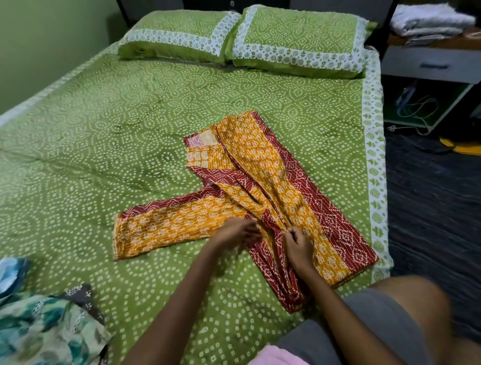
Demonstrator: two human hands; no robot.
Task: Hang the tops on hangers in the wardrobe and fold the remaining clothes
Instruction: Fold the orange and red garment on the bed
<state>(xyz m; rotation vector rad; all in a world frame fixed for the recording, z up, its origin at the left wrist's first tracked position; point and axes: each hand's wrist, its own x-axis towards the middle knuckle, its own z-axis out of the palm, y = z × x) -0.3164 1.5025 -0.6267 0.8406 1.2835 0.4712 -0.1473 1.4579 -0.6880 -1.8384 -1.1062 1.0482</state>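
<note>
I judge the work barely begun. The orange-and-maroon printed cotton garment (pixel 260 198) lies spread on the green dotted bedspread (pixel 104 130), one part splayed toward nine o'clock. My right hand (pixel 298 245) pinches its centre fold; my left hand (pixel 234 232) rests on it, fingers relaxed. A teal floral pile (pixel 39 320) at seven o'clock waits unfolded.

Fills most of the frame: a bed (pixel 130 130) under a green cover dotted with white rings, edged on the right by a white border with green motifs. Across the top, two matching green pillows (pixel 299 39) side by side against a dark headboard (pixel 208 2). Upper left, a plain pale green wall (pixel 39 39). Upper right, a white bedside unit (pixel 426 65) with a drawer, folded white linen (pixel 429 20) on top, loose cables (pixel 416 106) in the open space beneath. Right edge, dark floor (pixel 429 195). Dim, even light.
</note>
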